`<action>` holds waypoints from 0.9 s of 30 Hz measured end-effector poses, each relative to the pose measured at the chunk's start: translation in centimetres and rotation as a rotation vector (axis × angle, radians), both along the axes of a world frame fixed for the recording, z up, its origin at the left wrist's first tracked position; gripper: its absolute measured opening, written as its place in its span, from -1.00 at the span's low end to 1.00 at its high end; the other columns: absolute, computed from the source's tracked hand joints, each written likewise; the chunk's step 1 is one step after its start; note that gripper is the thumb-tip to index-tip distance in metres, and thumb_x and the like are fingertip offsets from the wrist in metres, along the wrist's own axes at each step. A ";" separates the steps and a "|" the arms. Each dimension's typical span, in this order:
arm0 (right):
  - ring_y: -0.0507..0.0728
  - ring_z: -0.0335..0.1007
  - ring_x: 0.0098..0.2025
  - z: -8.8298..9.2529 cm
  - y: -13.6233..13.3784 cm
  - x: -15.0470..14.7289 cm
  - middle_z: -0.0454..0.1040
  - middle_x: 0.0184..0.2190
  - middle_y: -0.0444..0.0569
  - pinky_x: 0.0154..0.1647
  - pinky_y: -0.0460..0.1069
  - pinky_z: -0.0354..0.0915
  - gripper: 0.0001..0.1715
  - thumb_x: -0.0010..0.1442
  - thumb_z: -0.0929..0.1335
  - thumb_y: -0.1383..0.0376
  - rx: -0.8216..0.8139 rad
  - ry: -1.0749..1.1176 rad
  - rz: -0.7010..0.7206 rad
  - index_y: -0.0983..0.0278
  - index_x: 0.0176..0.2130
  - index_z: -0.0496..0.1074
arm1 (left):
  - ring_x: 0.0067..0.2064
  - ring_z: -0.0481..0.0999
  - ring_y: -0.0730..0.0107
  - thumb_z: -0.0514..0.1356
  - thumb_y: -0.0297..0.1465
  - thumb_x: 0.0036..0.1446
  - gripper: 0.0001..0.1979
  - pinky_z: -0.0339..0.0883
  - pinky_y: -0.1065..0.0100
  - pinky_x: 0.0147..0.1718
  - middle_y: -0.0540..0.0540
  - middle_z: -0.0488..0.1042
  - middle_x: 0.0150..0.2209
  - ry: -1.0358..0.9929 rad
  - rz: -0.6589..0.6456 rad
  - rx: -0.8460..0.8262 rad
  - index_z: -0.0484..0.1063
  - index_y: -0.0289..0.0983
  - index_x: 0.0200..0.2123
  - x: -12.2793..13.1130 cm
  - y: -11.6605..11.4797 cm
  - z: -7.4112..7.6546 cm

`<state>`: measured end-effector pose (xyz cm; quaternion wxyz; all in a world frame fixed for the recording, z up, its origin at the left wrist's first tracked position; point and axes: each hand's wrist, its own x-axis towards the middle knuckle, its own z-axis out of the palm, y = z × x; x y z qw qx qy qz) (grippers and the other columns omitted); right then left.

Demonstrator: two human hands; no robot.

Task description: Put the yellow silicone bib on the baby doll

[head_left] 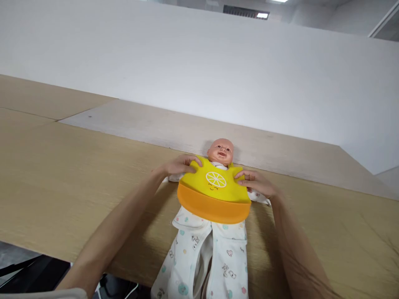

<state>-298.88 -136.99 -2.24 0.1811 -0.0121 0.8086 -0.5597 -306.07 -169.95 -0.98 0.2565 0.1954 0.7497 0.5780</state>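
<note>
A baby doll (221,151) lies on its back on a wooden table (62,174), head away from me. It wears white printed pyjamas (205,257) whose legs hang over the near edge. A yellow silicone bib (215,191) with an orange crumb pocket covers its chest. My left hand (181,165) rests on the bib's upper left corner at the doll's shoulder, fingers curled over it. My right hand (255,182) presses the bib's right edge, fingers together and laid flat on it.
A white wall (199,66) rises behind the table. A paler table panel (140,124) lies beyond the doll. Dark objects and a white cable (124,288) sit below the near table edge at the lower left.
</note>
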 end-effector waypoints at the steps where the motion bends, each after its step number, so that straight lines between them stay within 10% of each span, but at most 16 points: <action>1: -0.04 0.13 -0.57 0.0 0.0 -0.1 0.35 -0.52 -0.12 -0.58 -0.11 0.10 -0.44 -0.09 0.53 -0.05 0.007 0.001 0.025 0.27 -0.21 0.53 | -0.28 0.55 0.27 0.39 -0.31 -0.17 -0.69 0.43 0.34 -0.33 -0.08 0.57 -0.26 -0.002 -0.032 0.006 0.55 -0.22 -0.27 -0.2 -0.1 -0.2; 8: 0.01 0.23 -0.46 -1.0 -1.1 -0.7 0.47 -0.32 -0.09 -0.53 -0.10 0.14 -0.38 0.03 0.46 -0.07 -0.052 0.077 -0.168 0.17 0.00 0.46 | -0.34 0.42 0.40 0.26 -0.16 0.04 -0.73 0.27 0.43 -0.39 -0.02 0.49 -0.36 0.196 0.186 -0.019 0.51 -0.26 -0.37 -0.8 1.1 -1.9; 15: -0.01 0.23 -0.52 -2.2 -4.1 -3.1 0.36 -0.55 -0.16 -0.55 -0.11 0.09 -0.63 -0.17 0.47 0.08 -0.227 -0.023 -0.450 0.25 -0.42 0.37 | -0.25 0.54 0.24 0.35 -0.14 -0.06 -0.46 0.33 0.38 -0.41 -0.10 0.57 -0.19 0.022 0.553 -0.081 0.39 -0.20 -0.01 -0.5 5.3 -2.2; 27: -0.04 0.15 -0.60 -4.2 -4.7 -4.4 0.28 -0.64 -0.22 -0.57 -0.12 0.04 -0.80 -0.22 0.32 0.33 -0.338 0.040 -0.600 0.28 -0.44 0.34 | -0.62 0.31 0.41 0.21 -0.40 -0.19 -0.93 0.08 0.39 -0.60 0.04 0.36 -0.64 -0.141 0.509 0.107 0.39 -0.24 -0.52 -2.0 5.6 -4.2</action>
